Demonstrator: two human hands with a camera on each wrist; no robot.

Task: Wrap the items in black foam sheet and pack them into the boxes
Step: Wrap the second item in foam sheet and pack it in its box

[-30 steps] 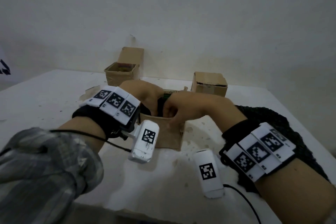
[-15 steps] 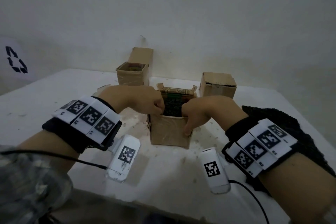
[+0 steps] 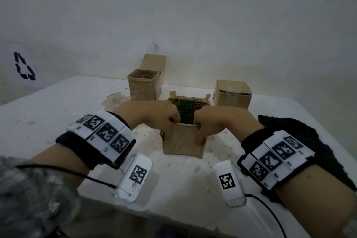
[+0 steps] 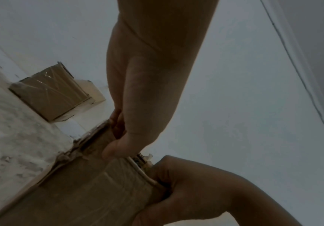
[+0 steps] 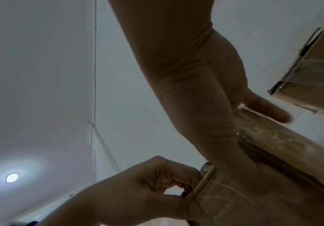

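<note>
A small open cardboard box [image 3: 182, 144] stands mid-table, and a bundle wrapped in black foam [image 3: 185, 117] sits inside it, top showing. My left hand [image 3: 172, 121] grips the box's left rim, fingers curled inside and thumb [image 4: 113, 150] on the outer wall. My right hand [image 3: 199, 128] grips the right rim, with its thumb [image 3: 201, 133] pressed down the front face. The left wrist view shows the same box [image 4: 91, 194] and the right hand [image 4: 194, 192]. The right wrist view shows the box [image 5: 273, 146] and the left hand [image 5: 149, 189]. Loose black foam sheet [image 3: 301, 131] lies under my right forearm.
An open box [image 3: 144, 87] with something inside stands at the back left, flap raised against the wall. A box with its flaps down [image 3: 231, 93] stands at the back right. The white table [image 3: 48, 106] is scuffed around the boxes, and its front edge is near my wrists.
A second ago both hands were down in the box over the bundle. They have drawn apart to the rims, uncovering the foam bundle, and my left forearm has moved back and left.
</note>
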